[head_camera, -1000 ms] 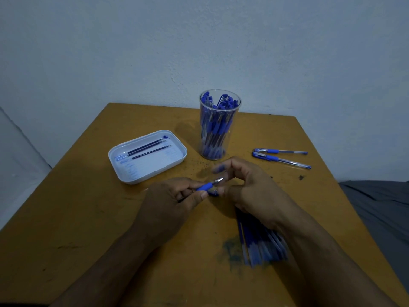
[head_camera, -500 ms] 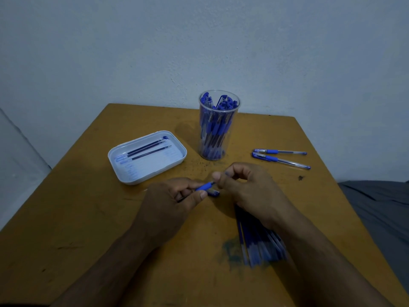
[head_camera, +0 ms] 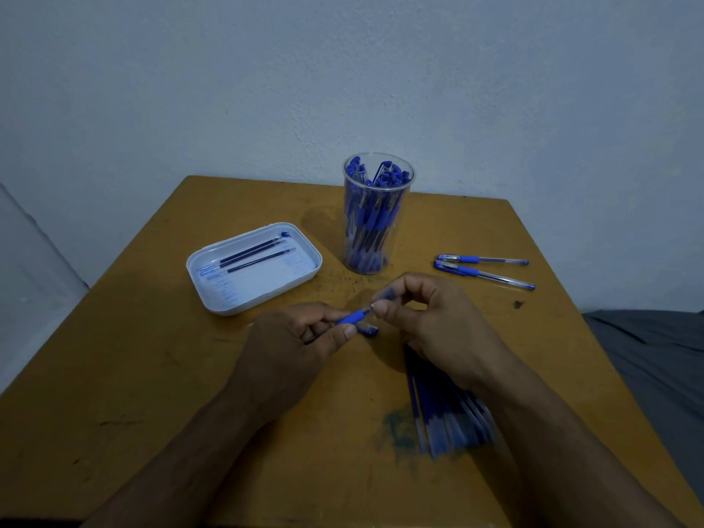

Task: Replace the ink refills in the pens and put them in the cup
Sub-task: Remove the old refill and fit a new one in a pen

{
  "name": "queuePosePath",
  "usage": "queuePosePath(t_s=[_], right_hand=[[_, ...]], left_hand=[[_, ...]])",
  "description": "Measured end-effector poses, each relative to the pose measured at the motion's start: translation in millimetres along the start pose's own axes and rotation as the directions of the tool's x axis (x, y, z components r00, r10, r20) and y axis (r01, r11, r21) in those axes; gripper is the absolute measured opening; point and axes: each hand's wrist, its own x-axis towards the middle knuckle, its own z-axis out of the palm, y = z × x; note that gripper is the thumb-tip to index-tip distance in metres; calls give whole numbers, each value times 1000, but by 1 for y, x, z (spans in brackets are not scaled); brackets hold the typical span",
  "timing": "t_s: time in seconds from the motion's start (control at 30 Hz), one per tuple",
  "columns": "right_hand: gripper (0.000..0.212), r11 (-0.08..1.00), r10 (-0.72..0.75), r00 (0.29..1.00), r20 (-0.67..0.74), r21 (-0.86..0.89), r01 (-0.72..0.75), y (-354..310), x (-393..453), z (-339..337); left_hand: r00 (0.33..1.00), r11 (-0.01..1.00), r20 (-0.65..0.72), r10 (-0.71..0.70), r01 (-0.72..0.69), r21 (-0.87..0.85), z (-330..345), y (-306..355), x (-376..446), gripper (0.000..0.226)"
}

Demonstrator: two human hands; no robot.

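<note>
the left hand point(head_camera: 293, 344) grips the pen point(head_camera: 352, 317) by its barrel, long axis pointing up-right toward the tabletop's far right corner, where the right hand point(head_camera: 426, 318) pinches its tip.

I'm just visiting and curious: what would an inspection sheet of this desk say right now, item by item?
Surface: wooden table, scuffed, with a blue ink stain.
Job's things: clear cup packed with blue pens; white tray holding loose refills; two pens lying right of the cup; refill pile under the right forearm, blurred.
Clutter: small blue piece beneath the held pen, unclear what.
Grippers: left hand grips the pen; right hand pinches its tip.
Cables: nothing seen.
Surroundings: pale wall; grey fabric to the right.
</note>
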Motion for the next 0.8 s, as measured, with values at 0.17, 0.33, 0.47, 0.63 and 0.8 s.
queuePosePath(t_s=[0.17,0.33,0.47,0.63,0.8], right_hand=[[5,991,-23,997,-67,128,31,-2,1,-2],[6,987,-104,977,-185,-137,79,-2,-2,0],[7,857,-149,987,-52,-505,103,0,-7,16],[17,738,-132,991,29,-665,118,1,-13,30],[21,678,-91,994,52,-728,100,-3,-14,32]], left_hand=[[999,1000,-26,-25,25,-18,-1,2,1,14],[995,989,-78,-60,49,-137,-4,7,4,10],[992,985,-96,-85,69,-160,-4,6,5,8],[992,989,-82,-94,83,-126,-3,7,5,10],[992,990,-76,-96,88,-106,-3,8,4,9]])
